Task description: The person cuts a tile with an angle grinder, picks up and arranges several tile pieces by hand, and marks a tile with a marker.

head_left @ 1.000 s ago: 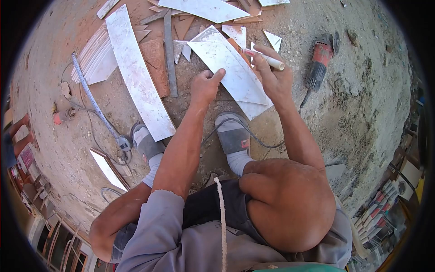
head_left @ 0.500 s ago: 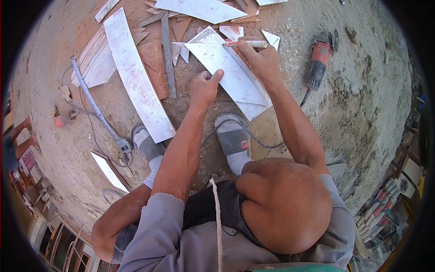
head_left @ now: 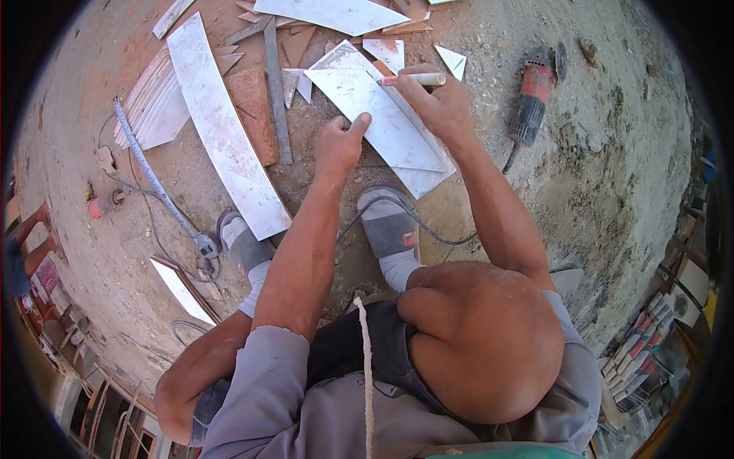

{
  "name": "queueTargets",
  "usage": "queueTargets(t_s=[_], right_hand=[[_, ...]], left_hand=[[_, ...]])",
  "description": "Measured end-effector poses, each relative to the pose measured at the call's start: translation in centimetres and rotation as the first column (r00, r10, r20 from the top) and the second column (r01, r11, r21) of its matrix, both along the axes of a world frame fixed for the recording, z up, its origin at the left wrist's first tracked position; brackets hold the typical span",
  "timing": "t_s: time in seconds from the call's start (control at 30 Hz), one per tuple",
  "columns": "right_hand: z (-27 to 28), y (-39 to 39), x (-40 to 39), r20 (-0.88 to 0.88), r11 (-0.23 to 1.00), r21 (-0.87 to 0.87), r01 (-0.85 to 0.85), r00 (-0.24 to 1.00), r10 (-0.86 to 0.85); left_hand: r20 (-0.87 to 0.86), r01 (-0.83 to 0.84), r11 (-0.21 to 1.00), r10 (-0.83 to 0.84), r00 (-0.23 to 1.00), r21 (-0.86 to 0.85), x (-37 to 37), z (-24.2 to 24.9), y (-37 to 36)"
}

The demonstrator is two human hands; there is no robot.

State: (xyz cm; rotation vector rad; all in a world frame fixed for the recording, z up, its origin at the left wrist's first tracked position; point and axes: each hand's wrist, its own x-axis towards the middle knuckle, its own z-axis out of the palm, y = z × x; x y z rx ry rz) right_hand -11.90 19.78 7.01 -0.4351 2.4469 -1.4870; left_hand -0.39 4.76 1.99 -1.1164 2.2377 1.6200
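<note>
My right hand (head_left: 437,103) is closed around a white marker (head_left: 419,79) with red lettering, its tip near the upper edge of a cut white tile (head_left: 375,115). At that tile's left edge, my left hand (head_left: 341,144) grips with the thumb raised along the rim and the fingers curled, partly out of sight. Beneath the cut tile lies another white tile (head_left: 425,182), showing at the lower right and along the upper side. Whether the tip touches the surface is too small to tell.
To the right lies a red and black angle grinder (head_left: 534,99). Left of my hands are a long white tile (head_left: 222,130), a metal bar (head_left: 277,96), a reddish slab (head_left: 252,107), stacked tiles (head_left: 157,107) and an extended tape measure (head_left: 157,180). A cable (head_left: 443,243) crosses my foot.
The view has shifted slightly, moving most things a little left. My right hand and the marker have moved slightly right and down relative to the tile. The left hand keeps its hold.
</note>
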Motion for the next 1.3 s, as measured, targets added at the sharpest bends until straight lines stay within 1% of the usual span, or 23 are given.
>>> queueTargets(t_s=[0.07,0.1,0.23,0.3,0.43,0.5,0.53,0.6,0.63,0.7,0.73,0.8,0.83,0.9,0.93,1.0,1.03,1.1,1.13,1.17,1.2,1.23,1.3], right_hand=[[1.2,1.1,0.8,0.004,0.999,0.038,-0.012,1.0,0.012],[1.7,1.7,1.2,0.009,0.997,0.072,-0.024,1.0,0.023],[3.0,4.5,3.1,0.008,0.995,0.094,-0.008,1.0,0.007],[3.8,6.1,4.0,0.05,0.99,0.137,-0.03,0.998,0.023],[5.2,9.3,5.8,0.124,0.983,0.183,-0.013,0.992,-0.01],[5.8,10.9,6.3,0.191,0.931,0.359,-0.068,0.982,-0.002],[6.1,11.4,6.5,0.193,0.931,0.36,-0.068,0.981,-0.003],[6.7,11.8,6.7,0.142,0.926,0.377,0.004,0.988,-0.062],[6.8,11.7,6.5,0.143,0.927,0.376,0.004,0.988,-0.062],[7.1,11.5,6.4,0.123,0.933,0.348,0.095,0.982,-0.146],[6.8,11.2,6.2,0.122,0.933,0.347,0.098,0.981,-0.149],[5.9,9.9,5.7,0.112,0.967,0.23,0.11,0.984,-0.138],[5.5,9.1,5.5,0.114,0.968,0.226,0.11,0.984,-0.138],[4.7,7.3,4.8,0.014,0.996,0.058,0.063,0.998,-0.064],[4.7,6.5,4.3,0.013,0.997,0.054,0.063,0.998,-0.064],[5.1,5.5,3.4,0.008,0.973,0.228,0.016,1.0,-0.018],[4.8,5.6,3.1,0.011,0.973,0.228,0.016,1.0,-0.019],[4.5,6.0,2.5,0.004,0.92,0.39,-0.046,0.999,0.048],[4.5,6.3,2.4,0.005,0.918,0.393,-0.049,0.999,0.051],[4.4,6.6,2.3,0.0,0.895,0.442,-0.063,0.997,0.071],[4.5,6.8,2.4,-0.002,0.868,0.49,-0.078,0.996,0.091],[4.6,7.0,2.4,0.001,0.865,0.495,-0.081,0.996,0.093],[5.2,7.1,2.4,0.049,0.816,0.564,-0.126,0.992,0.119]], left_hand=[[0.052,0.033,0.999,-0.032,0.998,-0.013,0.0,-0.3,-0.2],[0.051,0.034,0.999,-0.033,0.998,-0.01,0.0,-0.4,-0.2],[0.04,0.018,1.0,-0.018,0.999,0.008,0.1,-1.0,-0.2],[0.035,0.006,1.0,-0.007,0.999,0.026,0.1,-1.2,-0.1],[0.029,0.002,1.0,-0.002,1.0,0.002,0.1,-1.3,-0.1],[0.033,-0.003,1.0,0.003,0.999,-0.003,0.1,-1.4,0.1],[0.027,-0.009,1.0,0.009,1.0,0.003,0.2,-1.3,0.1],[0.02,-0.016,1.0,0.016,1.0,0.004,0.1,-1.1,0.0],[0.02,-0.028,0.999,0.027,0.999,0.023,0.1,-1.0,0.0],[0.021,-0.032,0.999,0.031,0.999,0.044,0.2,-0.8,0.1],[0.019,-0.027,0.999,0.027,0.999,0.037,0.2,-0.8,0.1],[0.015,-0.024,0.999,0.024,1.0,0.024,0.1,-1.0,-0.1],[0.027,-0.01,1.0,0.01,1.0,0.006,0.1,-1.1,-0.1],[0.039,0.004,1.0,-0.003,0.999,-0.015,0.1,-1.0,0.0],[0.019,-0.02,1.0,0.02,1.0,0.007,0.1,-0.8,0.1],[0.003,-0.041,0.999,0.041,0.999,0.029,0.1,-0.5,0.2],[0.012,-0.036,0.999,0.035,0.999,0.033,0.1,-0.5,0.1],[0.021,-0.034,0.999,0.033,0.999,0.04,0.0,-0.5,0.2],[-0.011,-0.043,0.998,0.044,0.999,0.042,0.0,-0.5,0.2],[-0.041,-0.053,0.998,0.055,0.998,0.046,0.1,-0.6,0.4],[-0.036,-0.056,0.997,0.058,0.998,0.052,0.2,-0.6,0.5],[-0.036,-0.053,0.998,0.055,0.998,0.045,0.1,-0.6,0.5],[-0.035,-0.05,0.998,0.052,0.998,0.039,0.1,-0.6,0.5]])
